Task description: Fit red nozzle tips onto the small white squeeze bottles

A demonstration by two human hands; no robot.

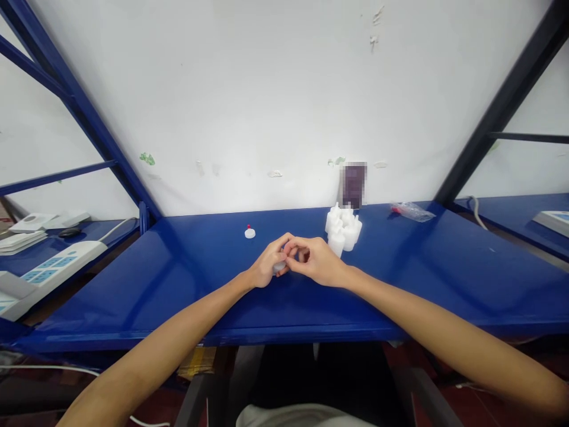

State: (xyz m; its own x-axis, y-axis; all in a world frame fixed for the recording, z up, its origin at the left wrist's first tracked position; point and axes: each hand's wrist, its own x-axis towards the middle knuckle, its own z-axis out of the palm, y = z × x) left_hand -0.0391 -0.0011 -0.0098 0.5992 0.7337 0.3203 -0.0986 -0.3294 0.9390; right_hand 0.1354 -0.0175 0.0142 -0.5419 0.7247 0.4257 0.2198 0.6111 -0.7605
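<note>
My left hand [269, 263] is closed around a small white plastic piece [279, 267], mostly hidden by the fingers. Thumb and forefinger of my right hand [316, 261] are pinched together at the left hand's fingertips, above that piece. What lies in this pinch is too small or covered to make out. Both hands meet over the blue table's middle. Just beyond my right hand stands a cluster of several white plastic bottles [342, 230] with narrow nozzles. To the far left of the hands, a short round white cap [249, 233] with a red tip sits on the tabletop.
The blue table [178, 279] backs onto a white wall, with blue frame posts [98, 112] on its left. A clear plastic bag [413, 212] with something red lies at the back right. A white power strip [57, 267] rests on the left-hand surface.
</note>
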